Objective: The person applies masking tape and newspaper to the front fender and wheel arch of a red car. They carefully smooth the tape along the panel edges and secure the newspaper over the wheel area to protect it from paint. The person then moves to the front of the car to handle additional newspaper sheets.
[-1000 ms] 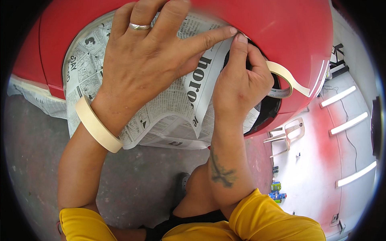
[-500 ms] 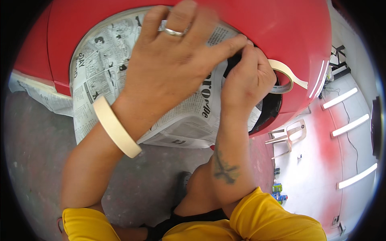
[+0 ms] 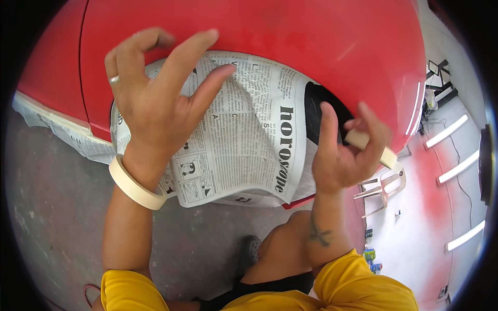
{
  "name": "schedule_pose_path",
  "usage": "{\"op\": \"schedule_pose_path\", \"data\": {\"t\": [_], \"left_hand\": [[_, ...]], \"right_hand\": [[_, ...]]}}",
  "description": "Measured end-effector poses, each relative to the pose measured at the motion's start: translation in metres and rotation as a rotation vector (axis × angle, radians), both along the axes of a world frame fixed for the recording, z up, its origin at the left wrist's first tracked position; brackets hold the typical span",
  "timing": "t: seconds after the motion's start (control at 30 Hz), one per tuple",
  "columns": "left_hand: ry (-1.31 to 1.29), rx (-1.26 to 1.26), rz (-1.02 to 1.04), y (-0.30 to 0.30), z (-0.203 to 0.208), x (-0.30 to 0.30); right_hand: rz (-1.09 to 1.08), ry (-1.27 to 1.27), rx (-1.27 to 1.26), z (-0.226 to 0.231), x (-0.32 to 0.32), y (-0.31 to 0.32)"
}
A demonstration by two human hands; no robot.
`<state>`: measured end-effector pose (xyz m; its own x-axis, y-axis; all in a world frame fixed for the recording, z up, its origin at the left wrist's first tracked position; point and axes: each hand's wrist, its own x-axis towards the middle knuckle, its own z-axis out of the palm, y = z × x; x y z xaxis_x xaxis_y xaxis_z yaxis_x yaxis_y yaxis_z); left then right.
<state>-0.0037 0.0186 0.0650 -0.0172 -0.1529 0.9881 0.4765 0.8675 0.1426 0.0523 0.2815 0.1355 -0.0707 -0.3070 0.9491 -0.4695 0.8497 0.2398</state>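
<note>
Can't see much of the cream masking-tape roll [image 3: 358, 138] at 3 o'clock, tbh: the right hand [image 3: 342, 163] covers most of it, its fingers are smeary, and I can't tell how they grip it. The left hand [image 3: 155, 111] at 10 blocks part of the grey printed newspaper sheet [image 3: 236, 145]; that sheet's fine print is too tiny to read. Glossy red car panel [image 3: 249, 28] gets chopped off at 12, yellow short-sleeved shirt [image 3: 363, 282] at 5. Little coloured containers [image 3: 369, 254] around 4? Too small to make out.
</note>
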Motion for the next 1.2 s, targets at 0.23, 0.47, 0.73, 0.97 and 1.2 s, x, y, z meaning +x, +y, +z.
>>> {"op": "schedule_pose_path", "data": {"t": [0.23,0.47,0.73,0.97,1.2], "left_hand": [[0.321,-0.072,0.261,0.02,0.033,-0.043],[0.25,0.004,0.39,-0.011,-0.001,-0.043],[-0.097,0.241,0.264,-0.088,-0.079,-0.021],[-0.289,0.336,0.247,-0.102,-0.136,-0.026],[-0.524,0.498,0.313,-0.108,-0.196,-0.011]], "right_hand": [[-0.07,0.157,0.34,0.051,-0.03,-0.014],[-0.17,0.108,0.625,0.073,-0.031,-0.047],[-0.132,0.111,0.849,0.082,-0.024,-0.072],[-0.21,0.103,0.862,0.089,-0.016,-0.023],[0.033,-0.193,0.557,0.068,0.048,-0.036]]}}
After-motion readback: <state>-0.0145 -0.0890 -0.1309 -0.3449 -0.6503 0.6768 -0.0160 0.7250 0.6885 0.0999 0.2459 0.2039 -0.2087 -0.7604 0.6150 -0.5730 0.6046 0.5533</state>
